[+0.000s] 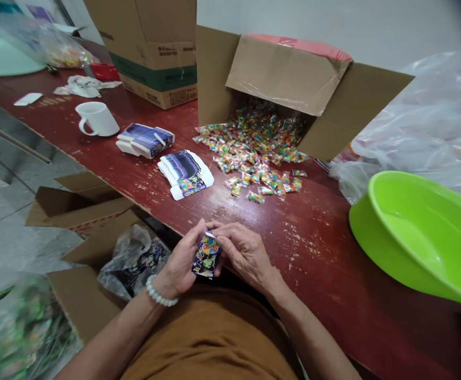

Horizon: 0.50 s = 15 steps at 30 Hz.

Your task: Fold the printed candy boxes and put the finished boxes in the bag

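Observation:
Both my hands hold one small printed box [207, 255], dark with bright cartoon figures, at the near edge of the red table [325, 248]. My left hand [180, 264], with a bead bracelet at the wrist, grips its left side. From the right, my right hand [246, 253] pinches the box's top end. A spill of small colourful candy packets [254, 150] runs out of a tipped cardboard box [289, 79] further back. Two stacks of flat, unfolded printed boxes [185, 172] [146, 140] lie to the left of the candy.
A green plastic basin [424, 237] sits at the right with clear plastic bags [424, 126] behind it. A white mug [95, 119] and a second carton [154, 53] stand at the back left. Open cartons and a bag of filled boxes [133, 261] sit on the floor at left.

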Motion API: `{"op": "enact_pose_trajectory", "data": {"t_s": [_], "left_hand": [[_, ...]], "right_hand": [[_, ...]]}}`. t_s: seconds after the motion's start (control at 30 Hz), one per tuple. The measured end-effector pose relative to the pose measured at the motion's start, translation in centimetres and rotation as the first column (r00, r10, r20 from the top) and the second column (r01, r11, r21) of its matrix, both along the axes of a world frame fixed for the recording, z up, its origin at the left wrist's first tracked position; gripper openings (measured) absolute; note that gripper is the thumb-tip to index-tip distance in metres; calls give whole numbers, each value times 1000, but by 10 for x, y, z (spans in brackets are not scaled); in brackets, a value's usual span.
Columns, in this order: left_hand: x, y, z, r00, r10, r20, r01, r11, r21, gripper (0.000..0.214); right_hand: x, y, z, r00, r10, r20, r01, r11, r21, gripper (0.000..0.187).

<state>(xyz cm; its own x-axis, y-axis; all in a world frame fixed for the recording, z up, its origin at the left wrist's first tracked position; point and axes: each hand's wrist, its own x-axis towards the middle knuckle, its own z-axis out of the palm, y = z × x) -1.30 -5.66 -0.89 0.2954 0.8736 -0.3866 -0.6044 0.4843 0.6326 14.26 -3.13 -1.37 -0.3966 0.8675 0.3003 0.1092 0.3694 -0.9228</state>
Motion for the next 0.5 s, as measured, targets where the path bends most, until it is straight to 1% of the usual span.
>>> {"op": "enact_pose_trajectory", "data": {"t_s": [0.03, 0.07, 0.1, 0.13, 0.17, 0.2, 0.23, 0.27, 0.3, 0.33, 0.37, 0.43, 0.5], "left_hand": [[1, 0, 0, 1000, 14, -18, -14, 1000, 0, 45], [2, 0, 0, 999, 21, -40, -21, 1000, 2, 47], [3, -1, -1, 998, 25, -61, -24, 1000, 7, 51], [4, -1, -2, 996, 28, -80, -26, 1000, 17, 55], [5, -2, -3, 995, 31, -97, -28, 999, 31, 59], [5, -2, -4, 993, 34, -113, -29, 998, 49, 62], [5, -2, -5, 992, 32, -126, -24, 998, 65, 66], [5, -2, -6, 991, 24, -133, -15, 997, 71, 68], [3, -2, -6, 991, 16, -133, -7, 998, 68, 69], [2, -2, -6, 992, 11, -128, -3, 998, 64, 67], [1, -1, -6, 993, 12, -118, -5, 998, 58, 63], [-1, 1, -5, 996, 15, -91, -12, 1000, 28, 52], [-1, 3, -5, 998, 25, -60, -26, 1000, -16, 44]], "right_hand": [[-1, 0, 0, 1000, -12, -15, 12, 999, -51, 11], [-3, 1, 1, 998, -31, -49, 24, 990, -137, 7], [-5, 1, 2, 994, -48, -102, 21, 969, -245, 8], [-8, 2, 3, 983, -63, -171, -3, 932, -362, 13], [-10, 2, 4, 968, -75, -241, -47, 884, -465, 18], [-12, 3, 6, 950, -84, -301, -97, 836, -540, 22], [-14, 3, 8, 936, -90, -339, -134, 801, -583, 24], [-14, 4, 9, 929, -97, -356, -146, 790, -596, 25], [-14, 3, 9, 931, -97, -353, -138, 800, -584, 25], [-13, 3, 8, 940, -89, -330, -114, 829, -548, 23], [-12, 3, 6, 954, -69, -291, -86, 868, -489, 22], [-9, 1, 0, 980, -23, -198, -45, 943, -330, 17], [-7, -1, -7, 993, 15, -116, -37, 981, -191, 15]]}}
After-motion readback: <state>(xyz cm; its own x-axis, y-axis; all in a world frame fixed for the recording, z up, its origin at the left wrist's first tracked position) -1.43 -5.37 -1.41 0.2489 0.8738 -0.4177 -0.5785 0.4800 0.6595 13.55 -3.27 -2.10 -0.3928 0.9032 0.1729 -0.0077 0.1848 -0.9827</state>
